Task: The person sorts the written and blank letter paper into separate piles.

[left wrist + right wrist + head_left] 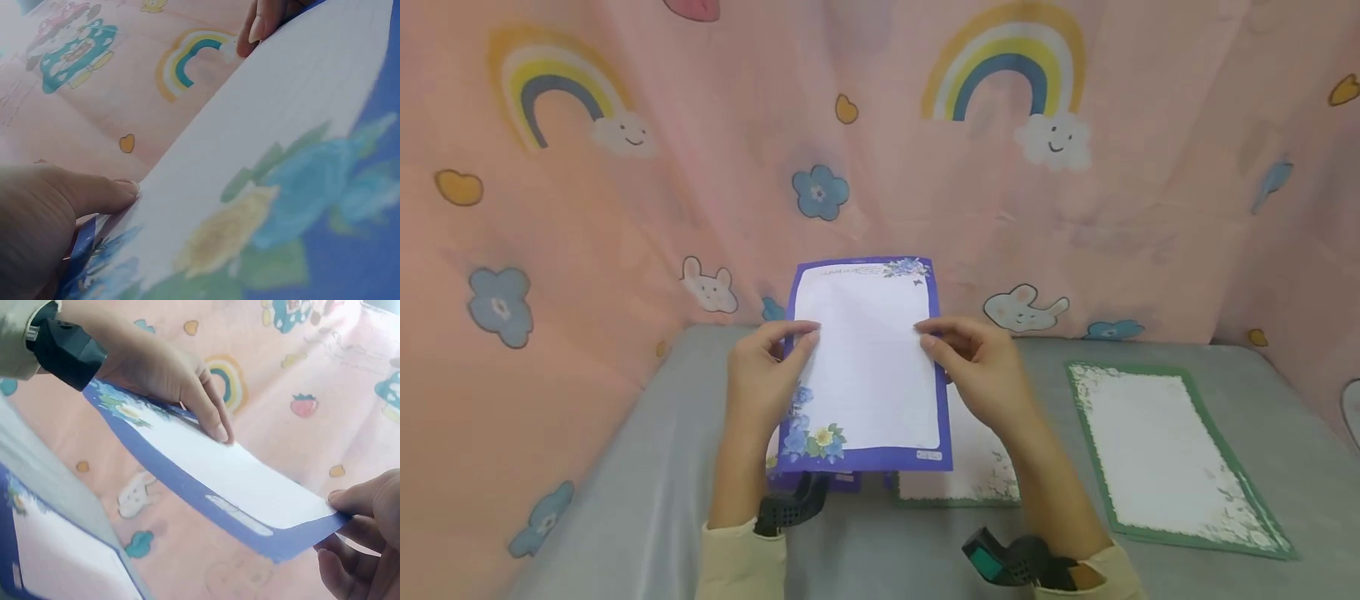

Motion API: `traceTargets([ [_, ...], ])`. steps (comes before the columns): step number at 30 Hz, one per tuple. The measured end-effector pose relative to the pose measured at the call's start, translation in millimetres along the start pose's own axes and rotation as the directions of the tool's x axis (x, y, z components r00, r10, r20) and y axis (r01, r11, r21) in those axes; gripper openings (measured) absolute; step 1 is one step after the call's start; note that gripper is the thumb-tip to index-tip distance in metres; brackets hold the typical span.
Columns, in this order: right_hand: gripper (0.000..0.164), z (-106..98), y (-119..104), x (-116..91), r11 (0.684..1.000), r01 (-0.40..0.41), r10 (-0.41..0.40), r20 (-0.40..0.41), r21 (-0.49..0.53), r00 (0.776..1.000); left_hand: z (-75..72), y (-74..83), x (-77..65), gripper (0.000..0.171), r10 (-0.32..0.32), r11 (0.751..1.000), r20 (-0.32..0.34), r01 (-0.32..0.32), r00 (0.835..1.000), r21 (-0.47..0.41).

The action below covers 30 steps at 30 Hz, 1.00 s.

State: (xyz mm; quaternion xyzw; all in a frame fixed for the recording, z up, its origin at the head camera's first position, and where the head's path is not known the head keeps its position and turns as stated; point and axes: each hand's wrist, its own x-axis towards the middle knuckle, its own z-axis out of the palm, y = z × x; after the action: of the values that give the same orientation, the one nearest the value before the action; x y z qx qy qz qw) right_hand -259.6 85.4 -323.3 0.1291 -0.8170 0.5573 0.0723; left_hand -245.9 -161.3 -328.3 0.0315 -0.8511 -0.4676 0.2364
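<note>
A sheet of stationery paper (868, 358) with a purple-blue border and printed blue and yellow flowers is held up above the table. My left hand (760, 375) pinches its left edge, thumb on the front face. On the opposite edge, my right hand (988, 371) pinches it the same way. The right wrist view shows the paper (206, 469) bowed slightly between both hands, with the fingers behind it. Below it lie another purple-bordered sheet (69, 556) and a green-bordered sheet (977, 467), both partly covered from the head view.
More green-bordered sheets (1165, 450) lie in a slightly uneven pile on the right of the grey-covered table (647, 467). A pink printed curtain (737, 150) hangs behind and along the sides. Each wrist wears a black strapped device (1018, 560).
</note>
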Motion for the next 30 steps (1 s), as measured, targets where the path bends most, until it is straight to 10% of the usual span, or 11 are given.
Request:
traceTargets([
  [16, 0.024, 52.9, -2.9, 2.8, 0.989, 0.008, -0.004, 0.026, -0.147, 1.0, -37.4, -6.6, -2.6, 0.02, -0.042, 0.99, -0.05, 0.048, 0.998, 0.135],
  [30, 0.033, 78.2, 7.1, 2.1, 0.969, -0.055, 0.08, 0.095, -0.241, 0.992, -35.2, -23.4, 5.1, 0.045, -0.207, 0.954, 0.137, 0.169, 0.969, 0.246],
])
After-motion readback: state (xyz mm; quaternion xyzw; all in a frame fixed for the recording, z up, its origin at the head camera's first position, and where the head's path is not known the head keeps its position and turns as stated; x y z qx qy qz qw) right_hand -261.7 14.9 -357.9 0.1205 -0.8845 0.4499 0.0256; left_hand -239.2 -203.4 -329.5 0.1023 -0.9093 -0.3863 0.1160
